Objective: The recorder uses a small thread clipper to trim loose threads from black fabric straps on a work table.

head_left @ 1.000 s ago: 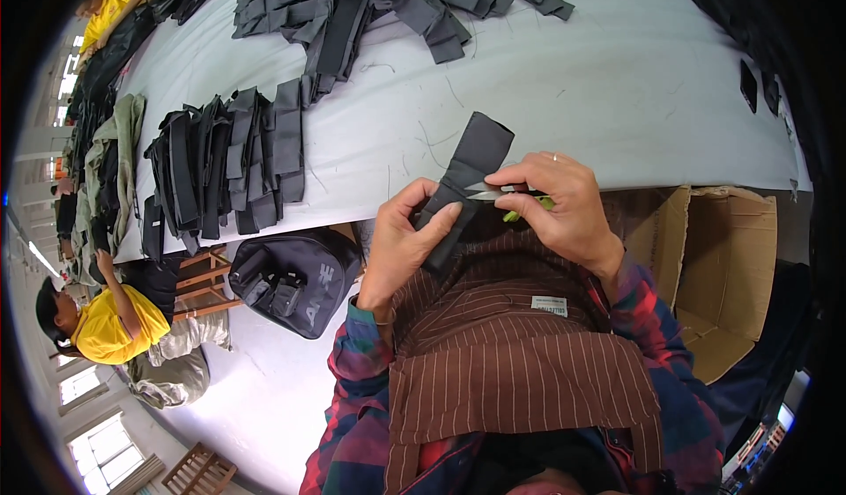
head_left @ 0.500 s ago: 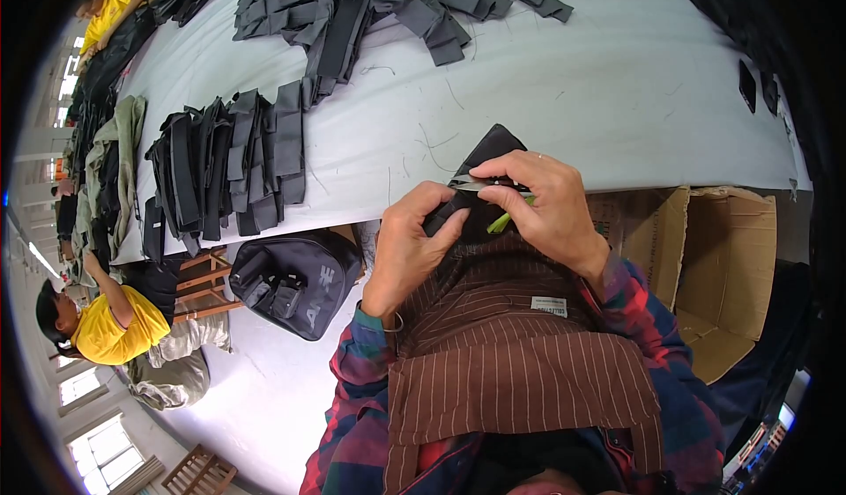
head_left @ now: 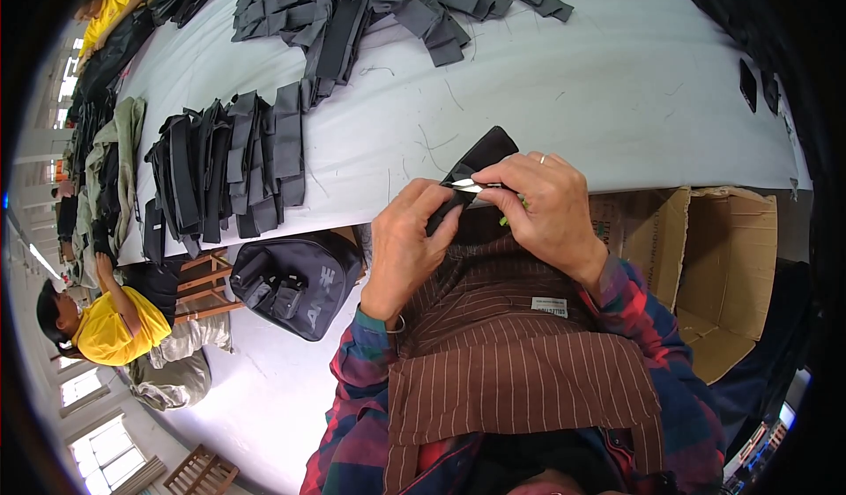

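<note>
My left hand point(head_left: 405, 240) pinches a black fabric strip point(head_left: 490, 148) at its lower end, close to the table's front edge. The strip slants up and to the right, its far end lying over the white tabletop. In my right hand point(head_left: 553, 217) are small thread snips, their silver blades point(head_left: 464, 187) pointing left against the strip beside my left fingertips. A bit of green handle shows below the right fingers; the rest of the snips is hidden in the hand.
Dark strips point(head_left: 225, 165) stand bunched at the left of the white table point(head_left: 564, 99), with another heap point(head_left: 352, 19) farther back. Loose threads lie about. A black bag point(head_left: 295, 284) sits below the table, an open cardboard box point(head_left: 723, 275) at right. A person in yellow point(head_left: 119, 323) works at left.
The strip's far end has swung slightly right. The snips' blades show more plainly, and less of the green handle is visible under my right hand.
</note>
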A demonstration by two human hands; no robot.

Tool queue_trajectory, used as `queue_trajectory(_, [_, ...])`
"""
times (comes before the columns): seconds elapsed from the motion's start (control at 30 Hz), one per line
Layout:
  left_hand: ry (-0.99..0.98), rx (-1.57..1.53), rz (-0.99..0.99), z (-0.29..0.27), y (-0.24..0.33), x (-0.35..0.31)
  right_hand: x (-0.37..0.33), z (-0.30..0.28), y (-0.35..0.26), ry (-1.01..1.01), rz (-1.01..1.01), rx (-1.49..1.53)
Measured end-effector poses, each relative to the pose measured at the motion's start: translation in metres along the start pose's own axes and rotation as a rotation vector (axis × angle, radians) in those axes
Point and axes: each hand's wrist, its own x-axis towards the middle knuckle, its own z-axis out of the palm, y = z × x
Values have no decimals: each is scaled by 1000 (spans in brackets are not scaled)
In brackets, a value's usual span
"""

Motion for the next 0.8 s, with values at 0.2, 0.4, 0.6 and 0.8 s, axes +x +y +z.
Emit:
queue_trajectory(0.2, [-3, 20, 3, 1, -1, -1, -1, 1, 1, -3, -8, -15])
queue_trajectory(0.4, [-29, -4, -49, -3, 3, 0, 0, -3, 3, 25, 19, -1])
queue_trajectory(0.6, [116, 330, 161, -7, 7, 6, 1, -7, -1, 76, 118, 129])
queue_trajectory(0.8, [228, -6, -9, 2, -10, 2, -3, -2, 1, 48, 126, 144])
